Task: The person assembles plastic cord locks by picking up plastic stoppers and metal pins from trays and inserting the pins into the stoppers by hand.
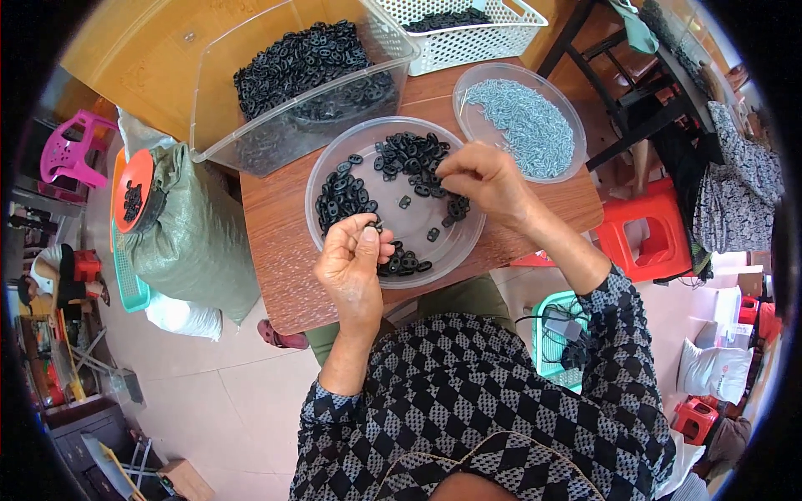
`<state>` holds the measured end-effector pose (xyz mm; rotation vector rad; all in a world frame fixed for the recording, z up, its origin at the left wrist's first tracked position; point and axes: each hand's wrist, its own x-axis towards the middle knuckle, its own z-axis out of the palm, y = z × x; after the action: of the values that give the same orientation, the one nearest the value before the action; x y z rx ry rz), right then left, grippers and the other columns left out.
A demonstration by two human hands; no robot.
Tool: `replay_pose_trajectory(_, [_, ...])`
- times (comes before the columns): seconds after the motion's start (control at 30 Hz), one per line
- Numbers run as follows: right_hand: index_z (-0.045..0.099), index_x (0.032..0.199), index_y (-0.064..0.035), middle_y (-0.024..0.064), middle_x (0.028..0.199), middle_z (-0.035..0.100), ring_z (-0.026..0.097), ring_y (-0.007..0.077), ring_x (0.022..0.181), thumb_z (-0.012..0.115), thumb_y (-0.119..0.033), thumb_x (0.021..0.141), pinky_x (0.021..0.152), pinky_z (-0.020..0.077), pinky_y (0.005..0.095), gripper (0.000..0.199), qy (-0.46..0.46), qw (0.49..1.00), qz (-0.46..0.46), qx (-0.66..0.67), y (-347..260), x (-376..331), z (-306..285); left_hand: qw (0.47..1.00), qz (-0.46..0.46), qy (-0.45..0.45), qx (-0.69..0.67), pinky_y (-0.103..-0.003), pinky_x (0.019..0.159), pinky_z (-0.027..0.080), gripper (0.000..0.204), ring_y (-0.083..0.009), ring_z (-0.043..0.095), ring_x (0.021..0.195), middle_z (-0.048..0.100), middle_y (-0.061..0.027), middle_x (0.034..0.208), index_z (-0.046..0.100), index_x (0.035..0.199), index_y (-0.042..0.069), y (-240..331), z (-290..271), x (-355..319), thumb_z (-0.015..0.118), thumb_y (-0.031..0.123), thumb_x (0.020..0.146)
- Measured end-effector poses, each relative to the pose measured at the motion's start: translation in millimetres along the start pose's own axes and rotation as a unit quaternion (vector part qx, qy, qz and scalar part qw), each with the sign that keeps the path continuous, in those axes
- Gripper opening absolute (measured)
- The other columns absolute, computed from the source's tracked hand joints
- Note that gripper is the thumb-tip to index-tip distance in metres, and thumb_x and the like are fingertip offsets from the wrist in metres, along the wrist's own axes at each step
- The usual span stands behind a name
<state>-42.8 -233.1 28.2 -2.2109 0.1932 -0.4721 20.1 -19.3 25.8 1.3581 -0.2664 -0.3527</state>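
My left hand (pixel 349 265) is closed in a pinch over the near left side of a round transparent plastic tub (pixel 468 259). A small dark piece (pixel 377 225) shows between its thumb and finger. My right hand (pixel 493 185) hangs over the tub's right side, fingertips drawn together beside a heap of black oval pieces with holes (pixel 409 154). Whatever those fingertips hold, if anything, is hidden. More black pieces (pixel 342 196) lie in clusters along the tub's left and near sides, with a few single ones in the middle.
A shallow round dish (pixel 461 108) of silvery screw-like parts stands at the table's (pixel 284 275) right. Behind are a large transparent bin (pixel 292 113) of black pieces and a white basket (pixel 468 50). A green sack (pixel 200 234) stands left; a red stool (pixel 643 234) stands right.
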Motion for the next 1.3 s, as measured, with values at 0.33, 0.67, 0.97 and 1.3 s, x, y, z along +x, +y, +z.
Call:
replay_pose_trajectory(0.33, [0.065, 0.082, -0.0039, 0.0087, 0.078, 0.054, 0.051, 0.0275, 0.08, 0.07, -0.005, 0.068, 0.068, 0.0439, 0.0381, 0.015, -0.021, 0.958, -0.162, -0.235, 7, 9, 23, 1.0, -0.006, -0.003, -0.016, -0.022, 0.057, 0.048, 0.014, -0.011, 0.06, 0.063, 0.066, -0.01, 0.079, 0.059, 0.101, -0.003, 1, 0, 0, 0.056, 0.006, 0.091])
replay_pose_trajectory(0.67, [0.063, 0.072, -0.0049, 0.0108, 0.076, 0.056, 0.051, 0.0252, 0.079, 0.063, -0.009, 0.063, 0.068, 0.0417, 0.0357, 0.01, -0.061, 0.918, -0.208, -0.331, 2, 13, 33, 1.0, -0.01, -0.014, -0.018, -0.022, 0.058, 0.048, 0.014, -0.0112, 0.06, 0.064, 0.066, -0.0106, 0.08, 0.059, 0.101, -0.003, 2, -1, 1, 0.057, 0.006, 0.091])
replay_pose_trajectory(0.97, [0.06, 0.07, -0.0044, 0.0105, 0.072, 0.055, 0.051, 0.0252, 0.075, 0.06, -0.01, 0.065, 0.063, 0.0427, 0.0341, 0.007, -0.066, 0.892, -0.281, -0.349, 5, 14, 39, 0.999, -0.022, -0.027, -0.016, -0.021, 0.06, 0.047, 0.014, -0.0095, 0.059, 0.066, 0.065, -0.009, 0.082, 0.058, 0.102, -0.003, 5, -3, 0, 0.055, 0.007, 0.092])
replay_pose_trajectory(1.3, [0.064, 0.097, 0.0, -0.0003, 0.072, 0.059, 0.05, 0.0051, 0.062, 0.059, -0.005, 0.084, 0.054, 0.0406, 0.0231, 0.016, -0.083, 0.969, 0.097, 0.21, -36, 6, 28, 0.999, -0.018, -0.01, -0.03, -0.019, 0.06, 0.045, 0.013, -0.008, 0.058, 0.067, 0.065, -0.0077, 0.084, 0.056, 0.102, -0.001, 7, 4, 5, 0.053, 0.009, 0.094])
